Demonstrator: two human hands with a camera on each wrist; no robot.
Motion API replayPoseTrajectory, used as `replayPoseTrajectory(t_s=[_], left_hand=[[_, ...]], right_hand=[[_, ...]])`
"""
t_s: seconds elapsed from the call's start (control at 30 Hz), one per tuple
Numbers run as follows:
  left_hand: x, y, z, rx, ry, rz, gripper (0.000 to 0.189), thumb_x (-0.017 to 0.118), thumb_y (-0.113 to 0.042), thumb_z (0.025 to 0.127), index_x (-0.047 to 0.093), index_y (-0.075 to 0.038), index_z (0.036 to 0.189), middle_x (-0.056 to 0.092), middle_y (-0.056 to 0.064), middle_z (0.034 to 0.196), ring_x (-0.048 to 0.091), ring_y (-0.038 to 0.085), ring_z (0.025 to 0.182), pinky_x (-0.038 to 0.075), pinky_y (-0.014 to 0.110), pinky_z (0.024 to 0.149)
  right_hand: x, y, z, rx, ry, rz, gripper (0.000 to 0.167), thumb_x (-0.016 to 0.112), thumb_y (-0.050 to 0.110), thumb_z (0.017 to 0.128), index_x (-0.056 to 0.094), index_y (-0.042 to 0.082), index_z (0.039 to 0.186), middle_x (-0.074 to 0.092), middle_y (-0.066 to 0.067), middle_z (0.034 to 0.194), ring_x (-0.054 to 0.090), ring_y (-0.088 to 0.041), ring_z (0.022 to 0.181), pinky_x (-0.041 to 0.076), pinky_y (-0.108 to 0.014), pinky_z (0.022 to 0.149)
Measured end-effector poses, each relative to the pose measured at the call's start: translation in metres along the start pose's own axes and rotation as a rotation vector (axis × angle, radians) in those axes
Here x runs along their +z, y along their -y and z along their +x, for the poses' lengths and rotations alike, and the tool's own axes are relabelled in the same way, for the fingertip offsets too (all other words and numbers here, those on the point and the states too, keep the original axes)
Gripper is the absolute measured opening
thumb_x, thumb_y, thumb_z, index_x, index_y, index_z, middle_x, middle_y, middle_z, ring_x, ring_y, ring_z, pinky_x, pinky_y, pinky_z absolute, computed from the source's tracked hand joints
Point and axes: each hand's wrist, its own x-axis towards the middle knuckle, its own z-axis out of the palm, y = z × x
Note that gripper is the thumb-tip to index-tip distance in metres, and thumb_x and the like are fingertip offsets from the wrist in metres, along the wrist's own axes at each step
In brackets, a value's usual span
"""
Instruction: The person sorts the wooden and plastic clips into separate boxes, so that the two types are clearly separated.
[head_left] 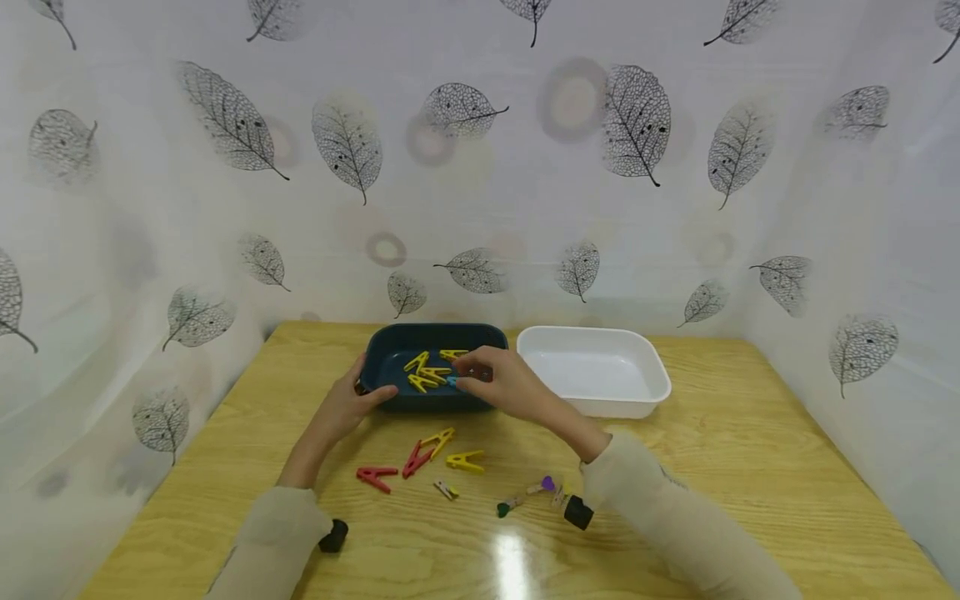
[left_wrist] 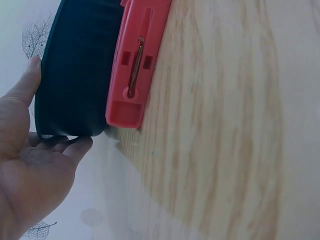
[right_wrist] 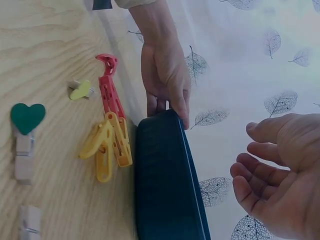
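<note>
My left hand (head_left: 348, 404) grips the left end of a dark blue tray (head_left: 431, 403), its thumb over the near rim. Inside the tray lie several yellow clothespins (head_left: 429, 373) and a small blue piece (head_left: 452, 381), partly hidden beside my right fingers. Over the tray's right side hovers my right hand (head_left: 506, 383), fingers bent and apart from the thumb. In the right wrist view that right hand (right_wrist: 282, 175) shows nothing between its fingers. Close in front of the tray, a red clothespin (left_wrist: 132, 75) appears large in the left wrist view.
A white tray (head_left: 592, 407) stands right of the dark one. On the wooden table in front lie red clothespins (head_left: 377, 477), yellow clothespins (head_left: 467, 462) and small wooden clips, one with a green heart (right_wrist: 28, 118). A leaf-patterned curtain (head_left: 480, 208) surrounds the table.
</note>
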Motion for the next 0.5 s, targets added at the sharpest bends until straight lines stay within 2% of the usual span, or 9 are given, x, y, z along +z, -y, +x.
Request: replayPoseTrajectory(t_s=[0.27,0.5], left_hand=[[0.0,0.0,-0.001,-0.006,0.0,0.006,0.102,0.069,-0.043,0.1,0.002,-0.004,0.166,0.009,0.028,0.168,0.014,0.048,0.153,0.019,0.061,0.121],[0.0,-0.001,-0.001,-0.008,0.002,0.013,0.1,0.068,-0.04,0.101,0.002,-0.003,0.166,0.009,0.029,0.168,0.013,0.048,0.153,0.018,0.061,0.122]], right_hand=[[0.004,0.002,-0.019,0.046,0.02,0.001,0.029,0.07,0.017,0.101,0.071,0.004,0.127,0.071,-0.007,0.114,0.065,-0.014,0.091,0.055,-0.027,0.074],[0.008,0.003,-0.034,0.044,0.014,0.001,0.028,0.071,0.017,0.1,0.072,0.003,0.124,0.071,-0.01,0.109,0.062,-0.011,0.085,0.053,-0.026,0.071]])
